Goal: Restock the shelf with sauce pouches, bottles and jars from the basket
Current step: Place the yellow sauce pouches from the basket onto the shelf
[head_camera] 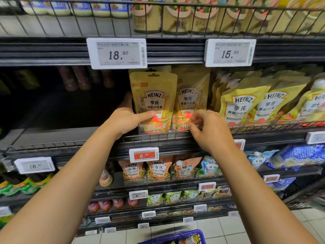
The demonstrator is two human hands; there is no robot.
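Tiled floor is showing below us, and nearest of all the blue basket (177, 238) is sitting at the bottom edge with more packets inside it, so the restocking is, we judge, far from done. Both our bare arms are reaching up from there to the middle shelf (70, 136).

Our left hand (126, 120) is gripping the front pouch (154, 97) low down, thumb pressing across its printed face and the fingers wrapping behind, out of sight. We are holding it upright just behind the wire rail (158, 136), probably so it stands square and faces outward. Our right hand (209, 129) is working at the bottom of the second pouch (190, 97), which is standing just beside the first and slightly behind it. The fingers are curling in and appear to be pinching its lower edge, though glare on the film is making that contact hard to read.

Further right, a row of yellow pouches (246, 104) is leaning against the same rail. To the left the shelf is lying dark, with a few bottles (70, 80) dimly visible at the back, leaving room for more stock. Above, two price tags (117, 53) are hanging from the upper shelf edge.
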